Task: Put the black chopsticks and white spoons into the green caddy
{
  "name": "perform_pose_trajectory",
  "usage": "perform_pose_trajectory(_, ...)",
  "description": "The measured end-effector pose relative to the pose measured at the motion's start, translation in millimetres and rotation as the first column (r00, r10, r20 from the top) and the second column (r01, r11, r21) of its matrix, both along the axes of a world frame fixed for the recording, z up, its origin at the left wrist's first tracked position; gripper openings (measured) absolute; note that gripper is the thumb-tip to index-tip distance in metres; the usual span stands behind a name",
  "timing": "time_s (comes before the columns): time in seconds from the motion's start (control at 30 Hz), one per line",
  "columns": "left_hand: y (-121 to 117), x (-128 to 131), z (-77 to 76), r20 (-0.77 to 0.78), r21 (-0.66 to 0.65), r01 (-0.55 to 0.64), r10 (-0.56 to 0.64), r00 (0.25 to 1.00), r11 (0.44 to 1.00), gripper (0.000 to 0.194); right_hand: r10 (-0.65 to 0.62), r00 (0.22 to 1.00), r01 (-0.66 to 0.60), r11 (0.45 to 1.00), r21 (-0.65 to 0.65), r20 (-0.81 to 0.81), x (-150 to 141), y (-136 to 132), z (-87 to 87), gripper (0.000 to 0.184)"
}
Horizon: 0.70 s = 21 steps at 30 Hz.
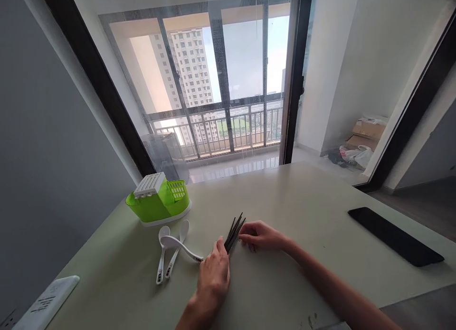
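A bundle of several dark chopsticks (233, 235) rises at a slant from my left hand (214, 268), which is closed around its lower part. The upper ends fan out slightly above the table. Just right of the bundle, my right hand (261, 235) has its fingers curled in, close to the chopsticks; whether it touches them I cannot tell. No object shows in it. A white spoon (173, 242) has its handle end against or just beside my left hand. It lies across two more white spoons, one a left spoon (162, 256), the other a right spoon (183, 232).
A green utensil holder (156, 204) with a white slatted top stands at the table's back left. A black flat strip (394, 235) lies on the right. A white slotted object (48, 304) is at the left edge. Behind the table (285, 192) is a glass door.
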<state>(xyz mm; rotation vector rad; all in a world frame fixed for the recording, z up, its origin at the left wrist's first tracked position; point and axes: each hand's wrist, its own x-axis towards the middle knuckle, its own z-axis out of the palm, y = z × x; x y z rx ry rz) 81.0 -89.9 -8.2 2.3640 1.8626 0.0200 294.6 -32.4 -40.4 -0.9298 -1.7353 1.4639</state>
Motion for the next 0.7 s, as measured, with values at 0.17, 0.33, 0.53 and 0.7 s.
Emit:
perform_pose_trajectory(0.17, -7, 0, -8.1, -0.009, 0.148, 0.031, -0.03, 1.0, 0.989, 0.055, -0.031, 1.0, 0.032, 0.999, 0.016, -0.002, -1, -2, 1.4, 0.056)
perform_pose_trajectory(0.33, -8, -7, -6.8, 0.034, 0.265, 0.069, -0.081, 0.996, 0.962, 0.053, -0.199, 0.98, 0.199, 0.976, 0.09, -0.011, -1, 0, -1.7, 0.053)
perform_pose_trajectory(0.53, 1, -23, 10.9, 0.062, 0.377, 0.006, -0.031, 0.998, 0.926, 0.04, -0.471, 0.882, 0.469, 0.866, 0.173, -0.031, 10, 9, -1.5, 0.043)
perform_pose_trajectory(0.7, 7, -50, 16.9, 0.015, 0.385, -0.07, 0.069, 0.997, 0.92, 0.032, -0.52, 0.854, 0.511, 0.84, 0.184, -0.003, 12, 11, -3.0, 0.041)
